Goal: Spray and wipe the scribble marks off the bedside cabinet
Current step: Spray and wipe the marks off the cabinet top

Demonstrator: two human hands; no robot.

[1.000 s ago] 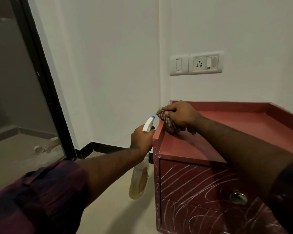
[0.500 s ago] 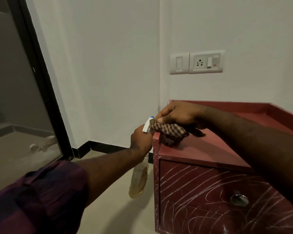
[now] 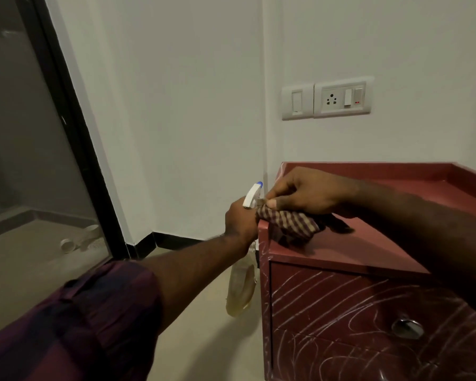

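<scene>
The red bedside cabinet [image 3: 368, 243] stands in the wall corner at lower right, with white scribble marks [image 3: 327, 303] across its drawer fronts. My left hand [image 3: 241, 224] grips a spray bottle [image 3: 242, 287] by its neck, just left of the cabinet's top corner; the white nozzle with a blue tip [image 3: 253, 193] points up and the clear body hangs below. My right hand [image 3: 311, 193] pinches a checked cloth [image 3: 289, 226], which hangs onto the cabinet top near its front left corner.
A switch and socket plate [image 3: 327, 99] sits on the wall above the cabinet. A black-framed glass door [image 3: 74, 133] stands at left, with small white objects [image 3: 77, 240] behind it. Beige floor [image 3: 204, 339] lies left of the cabinet.
My right hand has pulled the cloth from the cabinet's top edge toward the front left corner and lifted, so the cloth now hangs from my fingertips. My left hand holds steady.
</scene>
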